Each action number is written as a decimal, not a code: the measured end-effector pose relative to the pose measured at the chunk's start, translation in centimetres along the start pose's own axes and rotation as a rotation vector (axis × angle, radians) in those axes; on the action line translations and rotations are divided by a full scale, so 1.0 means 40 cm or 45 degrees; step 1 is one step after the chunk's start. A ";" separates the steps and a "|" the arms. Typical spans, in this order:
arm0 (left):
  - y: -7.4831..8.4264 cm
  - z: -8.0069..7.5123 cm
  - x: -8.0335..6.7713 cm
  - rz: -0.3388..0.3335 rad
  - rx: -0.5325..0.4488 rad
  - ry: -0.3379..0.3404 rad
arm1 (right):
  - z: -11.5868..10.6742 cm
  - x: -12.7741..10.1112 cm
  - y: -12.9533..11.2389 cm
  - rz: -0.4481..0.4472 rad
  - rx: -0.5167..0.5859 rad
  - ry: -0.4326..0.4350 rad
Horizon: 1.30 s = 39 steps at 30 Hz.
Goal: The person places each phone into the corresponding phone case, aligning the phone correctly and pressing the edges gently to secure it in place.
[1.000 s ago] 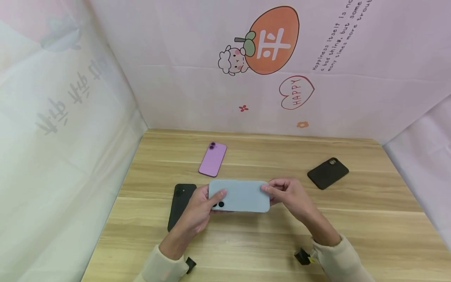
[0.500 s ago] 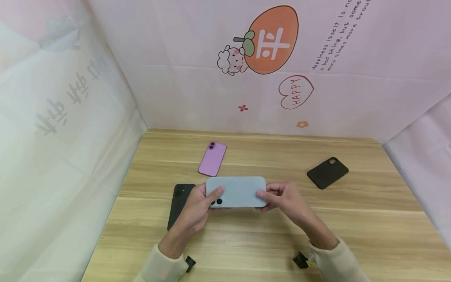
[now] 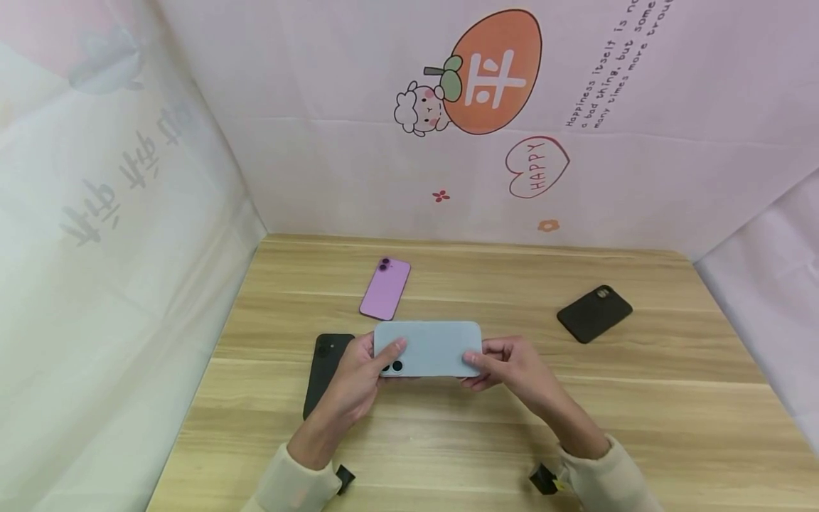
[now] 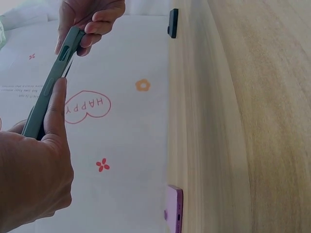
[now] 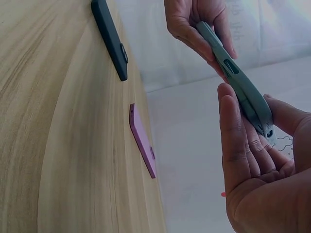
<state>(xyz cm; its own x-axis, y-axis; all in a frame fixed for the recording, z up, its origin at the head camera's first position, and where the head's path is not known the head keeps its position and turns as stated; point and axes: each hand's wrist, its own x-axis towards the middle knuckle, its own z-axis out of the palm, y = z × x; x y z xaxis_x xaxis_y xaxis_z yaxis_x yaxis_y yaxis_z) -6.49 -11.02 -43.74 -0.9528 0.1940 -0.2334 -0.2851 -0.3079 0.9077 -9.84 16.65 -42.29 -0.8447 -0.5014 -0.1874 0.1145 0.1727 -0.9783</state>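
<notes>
Light blue phone (image 3: 427, 348) held above the counter (image 3: 640, 398), near centre, back up, long axis 9-to-3 o'clock. Left hand (image 3: 354, 384) grip closed on its camera end; right hand (image 3: 512, 366) grip pinches the opposite end. Purple phone (image 3: 385, 288) at 12 o'clock; black phone (image 3: 324, 370) at 9; black case (image 3: 594, 313) at 2.

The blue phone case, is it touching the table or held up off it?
Apart. In the right wrist view the blue phone case is held in the air between the left hand and right hand, well clear of the table.
</notes>
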 end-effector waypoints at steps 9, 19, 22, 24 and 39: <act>0.000 -0.003 0.001 -0.004 -0.012 -0.009 | 0.001 0.003 0.006 -0.017 0.002 -0.011; 0.004 -0.002 0.000 0.001 -0.031 0.026 | 0.018 0.004 0.012 0.049 -0.024 -0.063; 0.004 -0.002 0.000 -0.001 -0.029 0.034 | 0.020 0.003 0.014 0.032 -0.030 -0.085; 0.004 -0.003 0.000 -0.003 -0.030 0.036 | 0.020 0.003 0.014 0.037 -0.034 -0.102; 0.001 -0.008 -0.005 -0.003 -0.063 0.009 | 0.023 0.001 0.019 0.043 -0.041 -0.166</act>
<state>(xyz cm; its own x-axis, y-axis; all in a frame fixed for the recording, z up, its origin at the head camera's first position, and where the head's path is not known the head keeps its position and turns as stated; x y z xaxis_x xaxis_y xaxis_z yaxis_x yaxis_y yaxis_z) -6.33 -11.35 -43.78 -0.9527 0.1885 -0.2383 -0.2922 -0.3531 0.8888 -9.30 15.99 -43.10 -0.7652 -0.6005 -0.2319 0.1227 0.2175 -0.9683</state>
